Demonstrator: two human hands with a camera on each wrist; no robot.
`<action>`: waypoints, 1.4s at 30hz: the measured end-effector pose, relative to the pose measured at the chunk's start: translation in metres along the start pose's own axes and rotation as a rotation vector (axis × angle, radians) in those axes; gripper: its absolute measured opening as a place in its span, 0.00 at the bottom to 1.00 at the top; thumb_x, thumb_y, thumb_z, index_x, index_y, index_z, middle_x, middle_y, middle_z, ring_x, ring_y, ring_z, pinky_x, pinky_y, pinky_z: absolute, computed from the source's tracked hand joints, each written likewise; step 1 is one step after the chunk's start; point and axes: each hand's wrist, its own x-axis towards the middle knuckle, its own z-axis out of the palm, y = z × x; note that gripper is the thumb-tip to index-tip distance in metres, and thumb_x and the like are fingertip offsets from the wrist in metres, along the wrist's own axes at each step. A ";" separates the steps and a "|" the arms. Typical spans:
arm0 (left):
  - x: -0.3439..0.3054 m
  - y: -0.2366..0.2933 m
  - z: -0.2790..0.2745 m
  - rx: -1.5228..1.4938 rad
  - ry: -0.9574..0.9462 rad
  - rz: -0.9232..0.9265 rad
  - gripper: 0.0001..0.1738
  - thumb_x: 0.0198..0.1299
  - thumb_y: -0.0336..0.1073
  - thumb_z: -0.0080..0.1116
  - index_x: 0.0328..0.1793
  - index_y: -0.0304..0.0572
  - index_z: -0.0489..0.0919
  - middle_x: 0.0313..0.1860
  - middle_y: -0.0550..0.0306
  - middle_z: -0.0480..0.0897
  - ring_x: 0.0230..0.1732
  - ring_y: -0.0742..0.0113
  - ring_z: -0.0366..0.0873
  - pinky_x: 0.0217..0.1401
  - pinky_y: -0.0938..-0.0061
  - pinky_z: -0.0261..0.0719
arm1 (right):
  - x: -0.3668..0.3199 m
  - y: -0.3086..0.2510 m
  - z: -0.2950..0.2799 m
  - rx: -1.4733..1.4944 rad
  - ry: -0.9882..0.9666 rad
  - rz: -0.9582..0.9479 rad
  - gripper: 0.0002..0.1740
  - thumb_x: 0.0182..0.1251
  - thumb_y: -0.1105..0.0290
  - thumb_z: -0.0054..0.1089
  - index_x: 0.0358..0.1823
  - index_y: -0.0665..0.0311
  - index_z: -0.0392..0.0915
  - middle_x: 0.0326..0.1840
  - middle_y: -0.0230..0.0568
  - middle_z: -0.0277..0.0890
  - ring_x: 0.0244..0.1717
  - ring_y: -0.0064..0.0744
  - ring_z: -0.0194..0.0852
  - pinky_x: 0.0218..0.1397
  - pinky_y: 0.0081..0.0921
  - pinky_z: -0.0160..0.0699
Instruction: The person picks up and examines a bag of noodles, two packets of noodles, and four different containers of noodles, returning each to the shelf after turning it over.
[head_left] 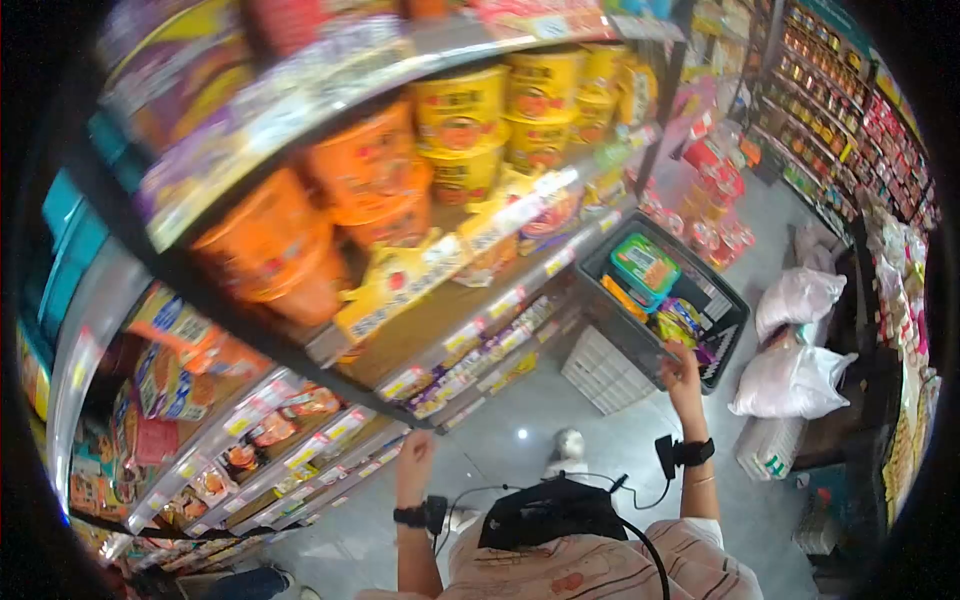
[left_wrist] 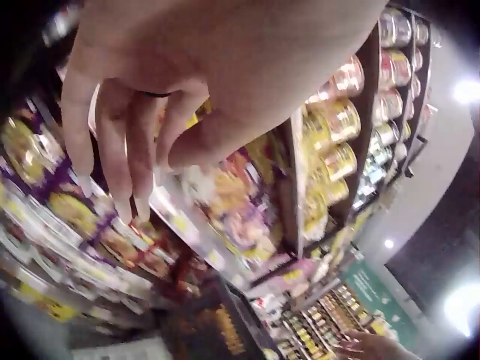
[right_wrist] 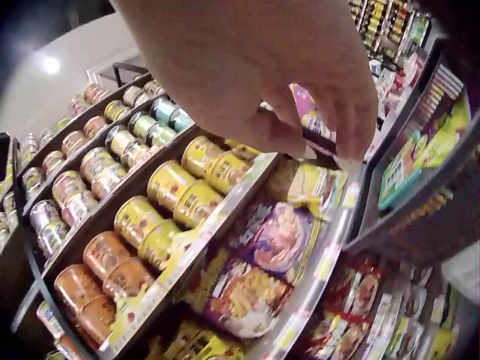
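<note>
In the head view my left hand hangs in front of the lower shelves. Its fingers droop loosely with nothing in them in the left wrist view, where the hand overlaps packaged food on the shelf. My right hand is by the near rim of a dark grey shopping basket, its fingers loosely bent and holding nothing visible. Inside the basket lie a green and teal pack, an orange pack and a yellow-green bag. The right wrist view shows the hand beside the basket.
Shelves on the left carry orange noodle cups, yellow cups and bagged food. The basket sits over a white crate. White sacks stand on the right. Jars fill far shelves. Another person's leg shows at lower left.
</note>
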 end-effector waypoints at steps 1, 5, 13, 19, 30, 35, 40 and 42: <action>0.017 0.031 0.038 -0.007 -0.092 0.037 0.12 0.57 0.31 0.54 0.47 0.40 0.74 0.38 0.59 0.76 0.40 0.72 0.75 0.45 0.80 0.73 | 0.013 0.023 -0.027 -0.038 0.040 -0.042 0.24 0.52 0.86 0.48 0.53 0.61 0.67 0.55 0.40 0.66 0.51 0.33 0.69 0.49 0.25 0.71; 0.062 0.123 0.192 -0.112 -0.505 0.061 0.18 0.58 0.30 0.53 0.55 0.42 0.69 0.45 0.60 0.76 0.46 0.71 0.74 0.52 0.76 0.71 | 0.043 0.069 -0.118 -0.260 -0.031 0.134 0.28 0.49 0.82 0.56 0.56 0.63 0.64 0.53 0.44 0.69 0.55 0.36 0.66 0.56 0.28 0.65; 0.115 0.153 0.457 -0.102 -0.527 0.520 0.23 0.54 0.23 0.43 0.58 0.43 0.67 0.50 0.41 0.75 0.53 0.48 0.72 0.53 0.64 0.71 | 0.060 0.180 -0.150 -0.560 -0.218 0.152 0.34 0.47 0.70 0.65 0.58 0.64 0.62 0.47 0.52 0.72 0.49 0.49 0.70 0.51 0.36 0.68; 0.146 0.165 0.518 0.444 -0.892 0.365 0.09 0.46 0.25 0.52 0.37 0.37 0.72 0.32 0.42 0.76 0.38 0.45 0.75 0.39 0.58 0.71 | 0.080 0.203 -0.126 -0.846 -0.435 0.308 0.22 0.51 0.66 0.62 0.49 0.61 0.72 0.28 0.54 0.76 0.32 0.55 0.75 0.34 0.45 0.73; 0.113 0.249 0.431 0.027 -0.615 0.621 0.04 0.52 0.25 0.46 0.35 0.35 0.70 0.30 0.46 0.76 0.35 0.53 0.78 0.36 0.61 0.73 | 0.127 0.078 -0.181 -1.073 -0.437 -0.137 0.15 0.49 0.61 0.63 0.39 0.57 0.78 0.21 0.48 0.75 0.26 0.53 0.74 0.29 0.44 0.72; 0.072 0.298 0.317 0.008 -0.389 0.590 0.09 0.52 0.28 0.55 0.39 0.37 0.70 0.34 0.47 0.75 0.45 0.57 0.76 0.43 0.65 0.71 | 0.126 -0.095 -0.154 -1.320 -0.597 -0.427 0.13 0.65 0.71 0.39 0.46 0.56 0.72 0.24 0.48 0.72 0.22 0.42 0.73 0.20 0.36 0.69; 0.021 0.281 0.193 -0.403 -0.130 0.683 0.44 0.42 0.33 0.70 0.64 0.47 0.56 0.59 0.49 0.65 0.63 0.57 0.60 0.62 0.66 0.62 | 0.120 -0.187 -0.089 -1.123 -0.725 -0.826 0.18 0.49 0.75 0.48 0.42 0.53 0.77 0.19 0.46 0.74 0.24 0.46 0.74 0.29 0.39 0.71; -0.001 0.246 0.148 -0.313 -0.157 0.635 0.59 0.40 0.34 0.72 0.71 0.53 0.38 0.66 0.49 0.58 0.67 0.57 0.55 0.64 0.64 0.61 | 0.113 -0.212 -0.058 -1.010 -0.767 -0.886 0.15 0.47 0.72 0.53 0.39 0.52 0.80 0.20 0.49 0.74 0.25 0.47 0.75 0.30 0.40 0.71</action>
